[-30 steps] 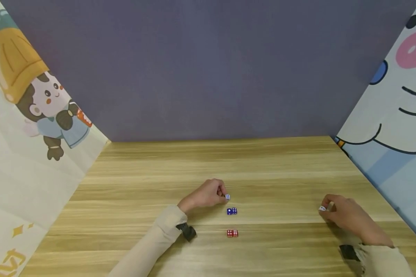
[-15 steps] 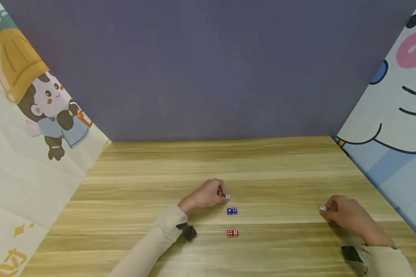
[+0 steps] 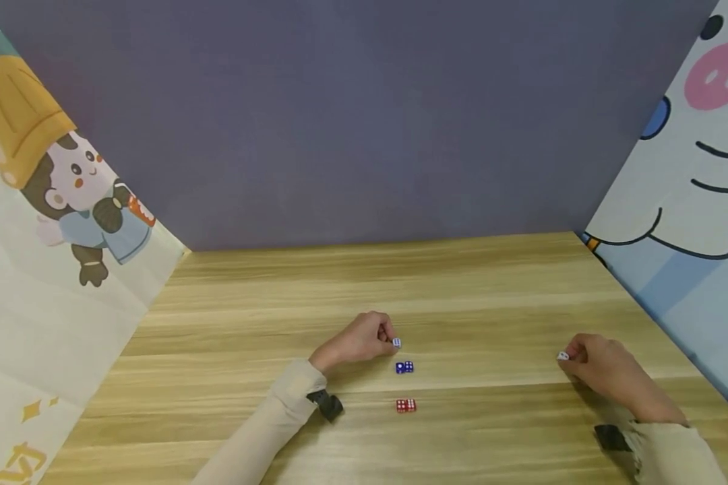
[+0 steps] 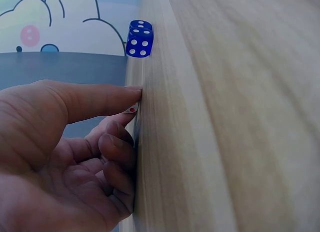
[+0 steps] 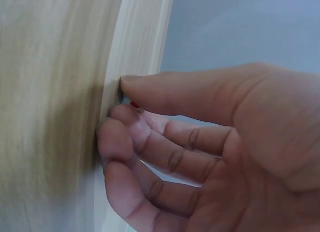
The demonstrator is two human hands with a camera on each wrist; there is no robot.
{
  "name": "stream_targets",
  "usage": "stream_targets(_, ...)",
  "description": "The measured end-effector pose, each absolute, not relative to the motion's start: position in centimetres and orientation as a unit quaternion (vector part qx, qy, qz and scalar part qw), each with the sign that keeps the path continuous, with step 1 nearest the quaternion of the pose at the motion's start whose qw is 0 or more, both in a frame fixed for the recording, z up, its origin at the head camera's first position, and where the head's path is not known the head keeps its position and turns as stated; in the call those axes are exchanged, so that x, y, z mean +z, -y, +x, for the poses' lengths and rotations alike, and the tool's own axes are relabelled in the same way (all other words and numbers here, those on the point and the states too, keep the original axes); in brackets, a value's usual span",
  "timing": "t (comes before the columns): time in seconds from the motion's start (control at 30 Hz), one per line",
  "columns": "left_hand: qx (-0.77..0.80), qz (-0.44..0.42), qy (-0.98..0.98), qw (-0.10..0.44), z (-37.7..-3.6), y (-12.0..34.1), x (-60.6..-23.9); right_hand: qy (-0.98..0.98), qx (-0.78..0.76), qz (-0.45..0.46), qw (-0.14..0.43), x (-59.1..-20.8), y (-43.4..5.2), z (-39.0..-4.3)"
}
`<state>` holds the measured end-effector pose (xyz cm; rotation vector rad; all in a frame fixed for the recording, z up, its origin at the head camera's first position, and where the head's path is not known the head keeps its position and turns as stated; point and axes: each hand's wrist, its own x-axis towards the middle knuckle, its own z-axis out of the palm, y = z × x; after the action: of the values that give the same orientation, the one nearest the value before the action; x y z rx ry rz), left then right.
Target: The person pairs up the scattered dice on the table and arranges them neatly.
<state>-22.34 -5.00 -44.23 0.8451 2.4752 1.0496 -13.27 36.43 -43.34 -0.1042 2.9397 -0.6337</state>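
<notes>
Pinching a white die (image 3: 396,343) at centre frame, the left hand (image 3: 356,341) holds it low, at or on the table (image 3: 473,283) just above the blue dice (image 3: 404,367); the right hand (image 3: 607,372) at lower right pinches a second white die (image 3: 563,356) the same way (mostly hidden behind its fingertips in the wrist view). Red dice (image 3: 406,405) sit below the blue pair. To do this well, I'd keep each grip light, set the die flat and square to the pairs, and avoid nudging them. Surface: light wood-grain table. Room: purple back panel (image 3: 364,121), cartoon girl poster (image 3: 67,195) at left, cartoon elephant poster (image 3: 698,168) at right.
</notes>
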Motion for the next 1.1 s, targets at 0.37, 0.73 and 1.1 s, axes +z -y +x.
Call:
stream_targets(0.37,0.366,0.287,-0.872,0.156,-22.4,6.0,-44.1,-0.973,-0.218,-0.038,0.067,-43.4,-35.2,-14.0)
stream_targets(0.73,0.368,0.286,-0.868,0.174,-22.4,5.1,-44.5,-0.966,-0.241,-0.061,0.067,-43.4,-34.1,-13.4)
stream_targets(1.1,0.367,0.274,-0.872,0.17,-22.4,4.9,-44.3,-0.968,-0.228,-0.101,0.013,-42.5,-32.6,-14.0)
